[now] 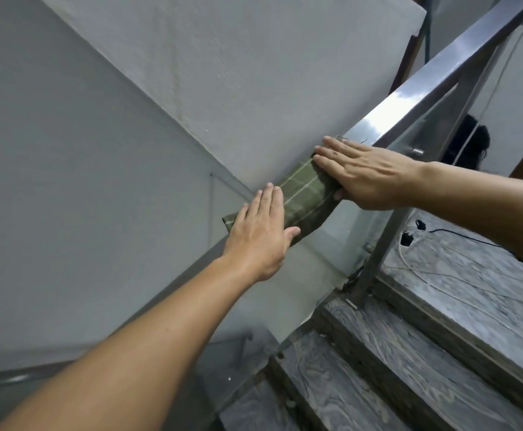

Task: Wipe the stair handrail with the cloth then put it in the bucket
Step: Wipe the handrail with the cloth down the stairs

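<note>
A green checked cloth (pixel 305 199) is draped over the shiny metal stair handrail (pixel 416 91), which rises toward the upper right. My left hand (pixel 258 234) lies flat on the lower end of the cloth, fingers together and stretched out. My right hand (pixel 366 174) presses flat on the upper end of the cloth, with its thumb tucked under the rail's near side. No bucket is in view.
A glass panel (pixel 341 250) and a metal post (pixel 378 253) stand under the rail. Grey marbled stair steps (pixel 425 353) fill the lower right, with cables and plugs (pixel 409 234) lying on an upper step. A grey wall (pixel 83 150) is on the left.
</note>
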Motion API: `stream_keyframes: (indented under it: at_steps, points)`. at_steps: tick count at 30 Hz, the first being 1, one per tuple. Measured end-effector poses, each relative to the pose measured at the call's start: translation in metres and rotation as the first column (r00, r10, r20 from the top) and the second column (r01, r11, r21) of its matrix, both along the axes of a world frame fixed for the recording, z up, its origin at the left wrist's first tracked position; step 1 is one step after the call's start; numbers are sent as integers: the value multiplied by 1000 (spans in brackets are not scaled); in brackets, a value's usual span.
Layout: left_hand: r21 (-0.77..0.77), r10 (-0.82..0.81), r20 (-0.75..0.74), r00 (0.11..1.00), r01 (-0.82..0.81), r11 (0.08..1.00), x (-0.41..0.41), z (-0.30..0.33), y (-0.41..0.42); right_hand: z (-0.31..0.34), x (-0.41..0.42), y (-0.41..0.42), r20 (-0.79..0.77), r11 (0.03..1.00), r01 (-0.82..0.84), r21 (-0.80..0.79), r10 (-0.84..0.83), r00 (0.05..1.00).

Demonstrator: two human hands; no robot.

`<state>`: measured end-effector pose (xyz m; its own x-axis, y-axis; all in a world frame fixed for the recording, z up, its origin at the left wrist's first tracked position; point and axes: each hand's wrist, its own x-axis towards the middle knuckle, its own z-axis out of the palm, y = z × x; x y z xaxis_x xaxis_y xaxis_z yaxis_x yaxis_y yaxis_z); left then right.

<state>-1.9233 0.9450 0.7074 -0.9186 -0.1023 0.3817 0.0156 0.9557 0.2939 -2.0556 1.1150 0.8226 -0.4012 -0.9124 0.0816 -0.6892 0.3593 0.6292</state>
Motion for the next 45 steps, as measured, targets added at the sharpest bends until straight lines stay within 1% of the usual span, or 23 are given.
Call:
stream_keyframes:
  at_steps: [2,6,10,14,23,32,36,40,42,45]
  points:
    - [-7,19,-12,1000,-19,1000,17,-13,-11,-12,11,-12,-6,999,-40,36,40,999]
    - [-16,53,16,998,-53,998,55,-38,-31,-27,36,-35,87,985,-153,83,146,985]
    - [-10,88,56,995,-88,996,92,-64,-53,-46,61,-59,73,954,-269,134,261,963]
    - [-1,116,66,991,-116,993,125,-93,-77,-73,90,-84,89,949,-284,138,274,958]
    - [6,216,41,976,-216,976,215,-168,-126,-148,180,-143,50,934,-330,134,326,944]
    - [33,279,93,956,-283,959,327,-247,-187,-230,284,-213,54,923,-352,156,348,936]
    - [25,332,139,933,-339,940,378,-281,-210,-266,332,-247,56,909,-376,178,372,927]
    - [70,382,228,896,-406,911,427,-317,-234,-308,383,-280,44,897,-397,192,397,917]
    - [105,384,284,878,-427,898,455,-334,-250,-329,411,-299,77,892,-406,200,399,914]
    - [117,386,338,858,-445,888,493,-362,-278,-360,446,-325,111,885,-418,207,403,909]
